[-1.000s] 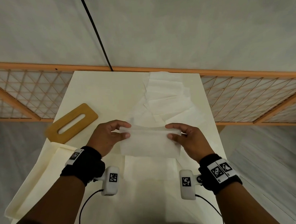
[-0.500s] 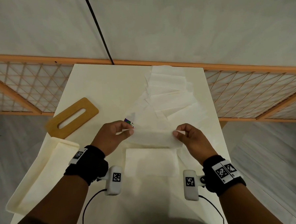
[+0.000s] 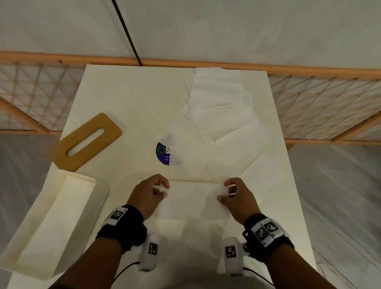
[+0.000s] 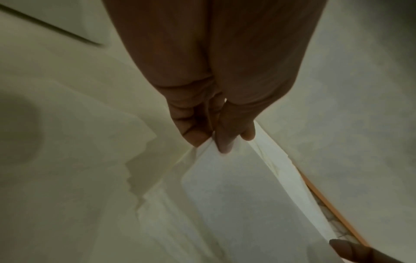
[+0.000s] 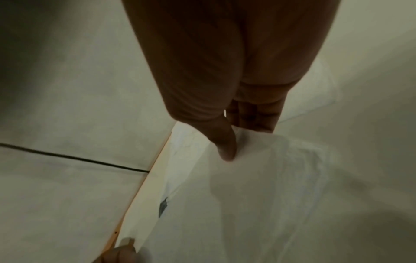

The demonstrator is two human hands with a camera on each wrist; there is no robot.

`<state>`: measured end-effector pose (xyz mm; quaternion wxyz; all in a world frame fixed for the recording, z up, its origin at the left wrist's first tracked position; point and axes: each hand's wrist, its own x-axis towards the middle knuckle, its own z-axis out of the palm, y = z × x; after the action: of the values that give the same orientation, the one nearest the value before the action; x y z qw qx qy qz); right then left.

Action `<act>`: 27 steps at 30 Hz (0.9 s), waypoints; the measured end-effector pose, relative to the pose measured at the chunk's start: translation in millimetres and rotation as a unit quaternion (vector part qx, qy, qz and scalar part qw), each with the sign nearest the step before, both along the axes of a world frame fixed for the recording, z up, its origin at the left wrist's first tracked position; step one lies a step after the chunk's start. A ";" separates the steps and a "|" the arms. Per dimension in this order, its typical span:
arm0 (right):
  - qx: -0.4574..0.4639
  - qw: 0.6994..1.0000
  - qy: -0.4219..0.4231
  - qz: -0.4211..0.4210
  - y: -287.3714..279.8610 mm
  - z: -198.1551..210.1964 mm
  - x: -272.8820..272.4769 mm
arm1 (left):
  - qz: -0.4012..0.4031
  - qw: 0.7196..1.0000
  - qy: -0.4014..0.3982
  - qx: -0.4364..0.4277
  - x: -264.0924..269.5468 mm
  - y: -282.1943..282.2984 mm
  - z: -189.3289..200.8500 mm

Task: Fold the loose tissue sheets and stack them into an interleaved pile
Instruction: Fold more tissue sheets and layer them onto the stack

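Head view: left hand point(image 3: 148, 196), right hand point(image 3: 236, 197) pinch tissue sheet point(image 3: 192, 200).

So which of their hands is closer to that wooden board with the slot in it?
Left. The left hand is below and right of the wooden board, apart from it. The right hand is further right, across the tissue sheet that both hands pinch.

- A thin white translucent tissue sheet point(image 3: 193, 199) is held stretched flat just above the tabletop, pinched at its left and right ends.
- Loose white tissue sheets point(image 3: 221, 111) lie overlapping in a crumpled spread further back on the right.
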<state>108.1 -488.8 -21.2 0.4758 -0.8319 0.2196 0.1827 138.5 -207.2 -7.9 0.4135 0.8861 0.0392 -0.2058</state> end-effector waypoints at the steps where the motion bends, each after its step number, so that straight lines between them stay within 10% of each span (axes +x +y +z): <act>1: -0.011 1.000 0.001 0.000 1.7 -2.3 -0.4 | 0.000 1.000 -0.003 0.007 -0.6 -0.5 -3.9; 6: -0.079 0.996 -0.009 0.028 7.6 -6.9 0.6 | -0.065 0.993 -0.030 0.098 0.9 -11.4 -14.9; 11: -0.102 0.994 -0.010 0.044 11.9 -5.8 2.2 | -0.247 0.935 -0.132 0.216 12.9 -53.2 -9.7; 16: -0.123 0.992 -0.004 0.026 6.9 0.1 -0.6 | -0.370 0.884 -0.067 0.278 28.4 -88.1 -10.1; 27: -0.027 0.958 0.266 0.103 12.8 33.1 4.8 | -0.189 0.964 0.100 0.158 7.3 -32.9 -9.4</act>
<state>112.9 -476.0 11.9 0.3563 -0.7836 0.2561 0.4398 145.8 -240.1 -17.3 0.2159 0.9064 -0.0554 -0.3589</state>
